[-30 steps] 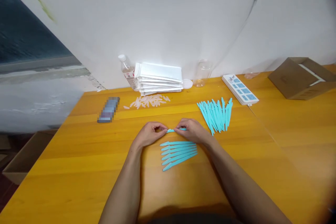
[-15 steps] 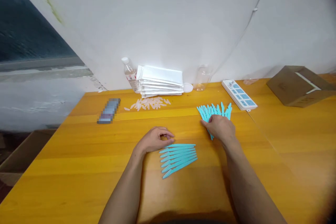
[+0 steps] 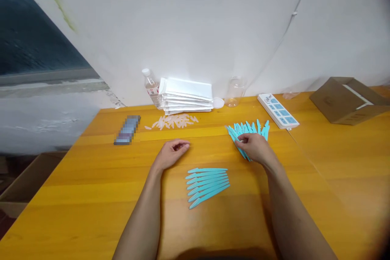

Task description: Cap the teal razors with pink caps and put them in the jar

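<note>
Sticks of turquoise lie heaped on the wooden table, the right hand bent over their left part; whether it clamps one, I cannot tell. Nearer the person is a row of matching sticks, and beyond its left end the left hand curls loosely, thumb close to fingertips, contact unclear. Farther back, pale pieces lie before white packets.

The right hand hid the lower middle of the heap of slim turquoise plastic sticks beneath its fingers, its grip unclear. Left of the fingers of the left hand, the flat dark phone had a pixelated screen; farther left, the frame's edge cut off a brown cardboard box.
</note>
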